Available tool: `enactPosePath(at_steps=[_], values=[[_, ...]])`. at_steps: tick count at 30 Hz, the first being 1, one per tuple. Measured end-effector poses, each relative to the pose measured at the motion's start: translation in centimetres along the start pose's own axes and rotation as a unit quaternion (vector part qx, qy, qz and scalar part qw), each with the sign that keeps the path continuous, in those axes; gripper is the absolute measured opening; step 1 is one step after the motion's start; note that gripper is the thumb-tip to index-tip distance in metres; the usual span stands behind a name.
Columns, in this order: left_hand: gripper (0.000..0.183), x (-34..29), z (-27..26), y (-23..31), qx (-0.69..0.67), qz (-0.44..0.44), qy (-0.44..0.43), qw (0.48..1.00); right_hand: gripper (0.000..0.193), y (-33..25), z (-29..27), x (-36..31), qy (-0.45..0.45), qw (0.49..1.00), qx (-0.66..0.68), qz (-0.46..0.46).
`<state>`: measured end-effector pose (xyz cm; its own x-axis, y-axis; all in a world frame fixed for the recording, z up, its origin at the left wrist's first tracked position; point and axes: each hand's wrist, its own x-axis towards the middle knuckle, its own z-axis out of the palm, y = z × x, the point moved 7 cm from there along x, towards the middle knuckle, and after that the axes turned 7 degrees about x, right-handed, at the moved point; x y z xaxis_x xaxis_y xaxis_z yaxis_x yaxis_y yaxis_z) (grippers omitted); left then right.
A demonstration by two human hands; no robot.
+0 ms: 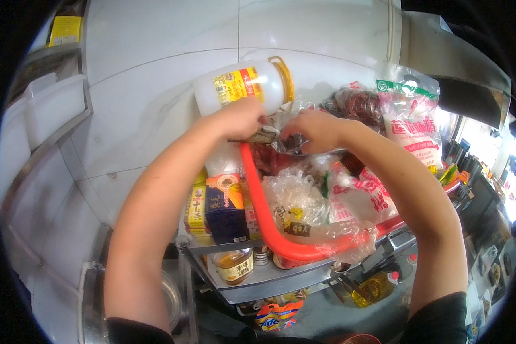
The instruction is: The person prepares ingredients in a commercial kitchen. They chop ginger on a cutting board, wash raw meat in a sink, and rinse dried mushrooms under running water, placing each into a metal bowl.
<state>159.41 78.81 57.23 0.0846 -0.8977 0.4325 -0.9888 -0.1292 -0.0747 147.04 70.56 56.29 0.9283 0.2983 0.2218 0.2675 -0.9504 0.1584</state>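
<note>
Both my arms reach forward over a red plastic basket (pixel 269 235) full of bagged goods. My left hand (pixel 243 117) is closed, fingers pinched at the edge of a clear plastic bag (pixel 289 114) by the basket's far left corner. Beside it my right hand (pixel 315 129) curls its fingers onto the same bag, whose dark contents I cannot make out. A flat brownish piece (pixel 261 137) shows just below the left fingers. Behind my hands a large white jar (pixel 212 94) with a yellow lid lies tilted against the wall.
A bag of white granules (pixel 410 126) stands at the basket's far right, beside bags of dark red dried goods (pixel 361 106). Left of the basket are a dark blue box (pixel 228 215) and a yellow box (pixel 196 212). A labelled jar (pixel 235 266) sits on the metal shelf (pixel 269 291).
</note>
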Motion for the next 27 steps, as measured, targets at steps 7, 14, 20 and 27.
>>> enactPosePath(at_steps=[7, 14, 20, 27], values=[[0.038, 1.0, 1.7, 1.1, 0.009, -0.048, -0.078, 0.996, 0.02, 3.4, -0.2, -1.3, -0.045, 0.992, -0.015, 0.113], [0.05, 1.8, 2.1, 2.5, -0.066, 0.014, -0.045, 0.997, 0.014, 2.2, -1.6, -2.4, 0.038, 0.992, 0.109, 0.05], [0.042, 2.6, 3.3, 2.8, -0.036, 0.036, -0.058, 0.997, 0.016, 2.6, -2.1, -3.1, 0.025, 0.978, 0.17, 0.122], [0.024, 3.5, 3.8, 3.3, -0.032, 0.065, -0.09, 0.993, 0.046, 4.3, -0.9, 1.2, -0.1, 0.972, -0.021, 0.212]])
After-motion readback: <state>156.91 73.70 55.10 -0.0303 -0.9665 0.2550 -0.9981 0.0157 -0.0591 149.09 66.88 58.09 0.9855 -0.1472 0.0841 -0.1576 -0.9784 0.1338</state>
